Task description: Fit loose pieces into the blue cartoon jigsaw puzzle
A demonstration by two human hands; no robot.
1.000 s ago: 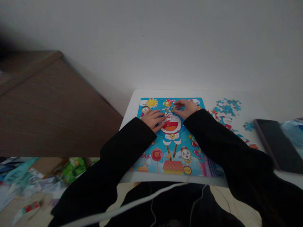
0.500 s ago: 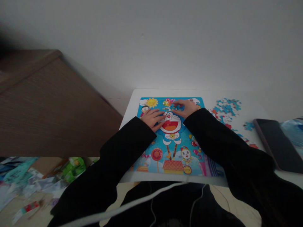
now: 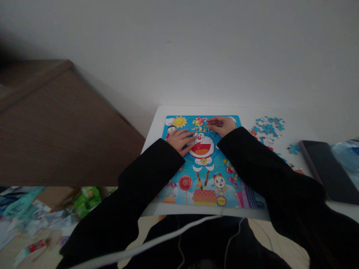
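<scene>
A cartoon jigsaw puzzle [image 3: 203, 166] with a blue cat figure lies on a white table [image 3: 153, 129]. My left hand [image 3: 181, 140] rests flat on its left part, fingers spread beside the cat's face. At the upper middle, just right of the printed balloons, my right hand [image 3: 221, 125] has its thumb and fingers pinched together at the puzzle surface. A small pale bit at those fingertips looks like a puzzle piece [image 3: 208, 127], mostly hidden by the fingers. Loose puzzle pieces [image 3: 269, 127] lie in a heap right of the puzzle.
More loose pieces lie along my right sleeve, and a single blue piece [image 3: 293, 149] sits beside a dark phone [image 3: 327, 170]. A clear plastic bag [image 3: 347, 155] is at the far right. A brown cabinet [image 3: 70, 130] stands left. A white cable [image 3: 157, 243] crosses below the table edge.
My right thumb and fingers have come together from a wider spread and shifted slightly right. My left hand has stayed in place.
</scene>
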